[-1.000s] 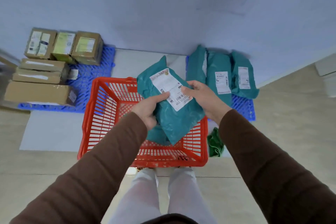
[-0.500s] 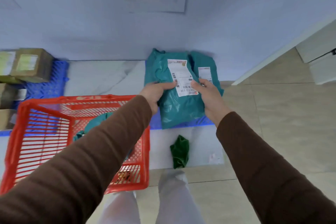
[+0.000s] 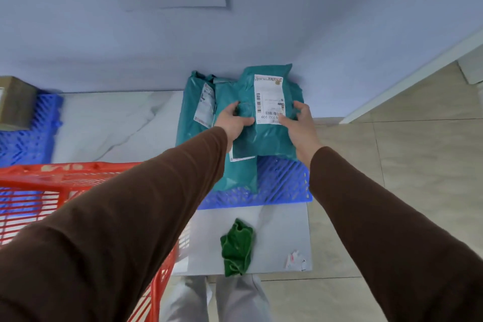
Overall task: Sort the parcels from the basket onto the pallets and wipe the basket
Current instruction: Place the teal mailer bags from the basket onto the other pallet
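Mailer [image 3: 264, 136] going down on the right pallet [image 3: 282, 185].
Left hand [image 3: 232, 123], right hand [image 3: 298, 125] clamped on it; basket [image 3: 52, 172] contents hidden, cloth [image 3: 236, 248] untouched, wiping not yet done.

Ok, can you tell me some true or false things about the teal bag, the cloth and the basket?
1. Both hands hold the teal plastic mailer bag with the white label. True: the left hand and the right hand grip its sides.
2. The crumpled green cloth lies inside the red plastic basket. False: it lies on the pale floor mat, right of the basket.
3. The held bag is over the blue plastic pallet. True.
4. The blue pallet holds only cardboard boxes. False: teal mailer bags lie on it.
5. The label on the held bag faces down. False: it faces up, barcodes showing.
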A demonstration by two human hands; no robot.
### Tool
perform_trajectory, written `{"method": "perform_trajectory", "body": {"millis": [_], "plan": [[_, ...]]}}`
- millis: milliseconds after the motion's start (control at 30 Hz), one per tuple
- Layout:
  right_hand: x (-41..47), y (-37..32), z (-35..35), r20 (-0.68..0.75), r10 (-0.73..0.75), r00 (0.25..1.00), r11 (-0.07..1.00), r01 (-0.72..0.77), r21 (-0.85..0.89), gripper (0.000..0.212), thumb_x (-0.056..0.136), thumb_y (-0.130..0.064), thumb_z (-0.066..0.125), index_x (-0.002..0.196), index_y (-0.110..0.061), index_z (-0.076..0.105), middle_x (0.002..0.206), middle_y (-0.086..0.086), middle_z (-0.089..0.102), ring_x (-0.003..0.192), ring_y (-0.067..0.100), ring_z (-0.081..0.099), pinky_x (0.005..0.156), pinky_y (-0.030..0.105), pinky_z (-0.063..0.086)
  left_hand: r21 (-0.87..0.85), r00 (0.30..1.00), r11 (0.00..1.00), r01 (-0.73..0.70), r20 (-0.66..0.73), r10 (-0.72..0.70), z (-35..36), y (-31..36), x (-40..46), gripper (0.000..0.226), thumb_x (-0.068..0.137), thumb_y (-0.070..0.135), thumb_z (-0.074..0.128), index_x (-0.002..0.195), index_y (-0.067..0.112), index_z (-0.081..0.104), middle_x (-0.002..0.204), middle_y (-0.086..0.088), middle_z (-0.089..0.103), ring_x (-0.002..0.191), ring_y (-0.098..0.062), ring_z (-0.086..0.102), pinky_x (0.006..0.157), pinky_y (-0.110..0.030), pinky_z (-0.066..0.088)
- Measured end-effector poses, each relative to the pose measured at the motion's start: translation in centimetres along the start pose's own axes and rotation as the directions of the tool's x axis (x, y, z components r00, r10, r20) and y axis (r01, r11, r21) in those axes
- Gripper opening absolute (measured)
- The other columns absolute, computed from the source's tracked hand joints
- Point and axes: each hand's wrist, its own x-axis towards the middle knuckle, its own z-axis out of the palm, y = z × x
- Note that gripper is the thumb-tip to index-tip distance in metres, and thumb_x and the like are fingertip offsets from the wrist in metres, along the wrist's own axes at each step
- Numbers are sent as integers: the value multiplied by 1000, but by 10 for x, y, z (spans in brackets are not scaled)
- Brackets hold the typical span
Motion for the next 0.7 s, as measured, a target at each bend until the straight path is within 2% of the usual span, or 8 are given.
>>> {"method": "perform_trajectory", "body": {"millis": [167, 300, 400, 533, 633, 700], "plan": [[42, 18, 1, -17, -46, 999, 994, 44, -95, 56, 95, -12, 65, 144, -24, 40, 137, -1, 51, 120, 17, 59, 101, 44, 53, 116, 999, 993, -27, -39, 32, 10, -14, 44, 81, 82, -1, 75, 153, 19, 41, 140, -8, 60, 119, -28, 63, 104, -44, 51], [65, 38, 5, -55, -36, 998, 989, 28, -144, 60, 90, -22, 67, 144, -30, 42, 141, -3, 54, 121, 17, 60, 102, 46, 53, 214, 994, 974, -66, -70, 83, 15, -19, 57, 78, 85, 0, 71, 154, 16, 37, 147, -9, 53, 129, -27, 56, 111, -41, 45], [70, 50, 4, -66, -28, 997, 990, 19, -141, 64, 85, -27, 69, 144, -30, 43, 138, -3, 57, 119, 17, 62, 102, 45, 53, 290, 990, 953, -91, -76, 118, 14, -23, 58, 75, 87, 2, 71, 153, 14, 38, 146, -10, 54, 129, -27, 55, 112, -40, 44], [56, 47, 4, -126, -39, 991, 986, 18, -167, 71, 81, -32, 72, 145, -30, 43, 133, -9, 57, 122, 17, 59, 104, 46, 51, 254, 990, 963, -85, -85, 109, 7, -25, 46, 74, 89, 6, 72, 153, 12, 36, 143, -11, 55, 124, -26, 58, 109, -39, 46], [35, 38, 9, -161, -104, 981, 967, 62, -249, 73, 72, -51, 68, 140, -34, 47, 136, -10, 56, 129, 21, 52, 106, 48, 47, 227, 990, 969, -98, -80, 118, -2, -21, 26, 76, 90, 13, 72, 155, 14, 33, 146, -9, 52, 120, -22, 57, 107, -36, 46], [12, 27, 17, -142, -125, 982, 965, 87, -248, 70, 71, -53, 65, 136, -32, 50, 136, -9, 55, 130, 19, 49, 108, 46, 44, 199, 988, 973, -119, -72, 136, -8, -16, 5, 73, 92, 14, 71, 155, 15, 34, 147, -8, 50, 118, -18, 55, 101, -31, 44]]}}
